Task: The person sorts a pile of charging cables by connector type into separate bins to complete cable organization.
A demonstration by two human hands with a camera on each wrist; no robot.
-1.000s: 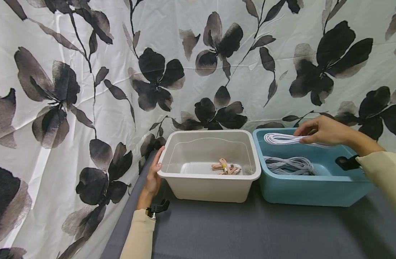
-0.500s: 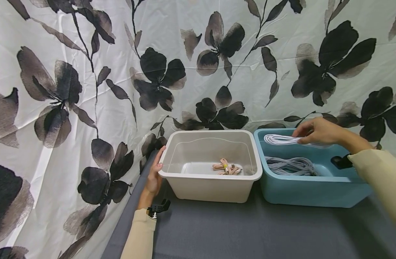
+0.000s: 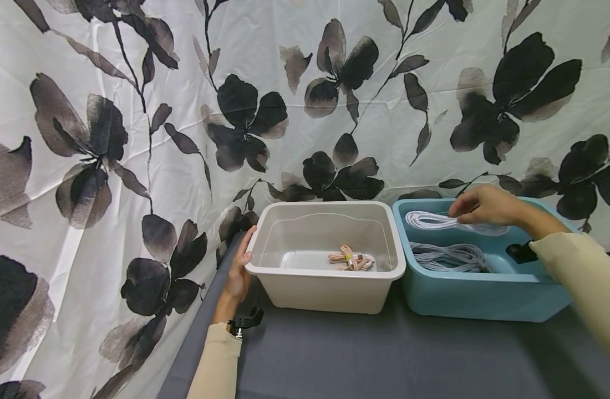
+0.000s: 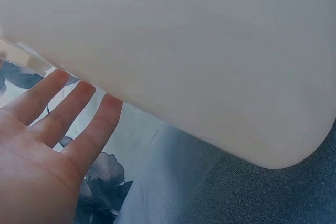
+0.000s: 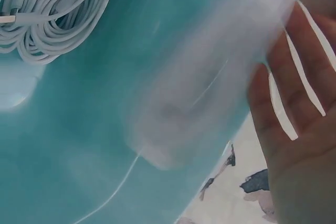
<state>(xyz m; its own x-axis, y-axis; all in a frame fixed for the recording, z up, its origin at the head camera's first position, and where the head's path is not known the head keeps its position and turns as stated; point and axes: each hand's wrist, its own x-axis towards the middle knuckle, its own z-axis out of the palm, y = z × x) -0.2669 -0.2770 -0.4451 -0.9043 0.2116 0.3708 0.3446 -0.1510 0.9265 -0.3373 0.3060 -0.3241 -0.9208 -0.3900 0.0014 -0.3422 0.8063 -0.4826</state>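
White cord, bundled into a long coil (image 3: pixel 435 220), hangs from the right hand (image 3: pixel 482 206) above the far side of a teal plastic bin (image 3: pixel 484 302), the fingers curled down and pinching the coil's right end; in the right wrist view the bundle (image 5: pixel 210 87) is a pale blur against the teal wall, with strands crossing the fingers (image 5: pixel 294 98). A second coil of grey-white cable (image 3: pixel 447 256) lies on the bin's floor below it, also seen at the top left of the right wrist view (image 5: pixel 47 9). Just left of the teal bin, and touching or nearly touching it, stands a beige bin (image 3: pixel 330 288) holding a small pink cable bundle (image 3: pixel 349 259) tied with a yellow band. The left hand (image 3: pixel 239 271) rests flat against the beige bin's left wall, fingers straight, its grip wrapped around nothing; the left wrist view shows the fingertips (image 4: pixel 79 98) under the bin's rim. Both bins sit on a dark grey surface (image 3: pixel 385 360), backed by a white curtain printed with black flowers (image 3: pixel 245 116).
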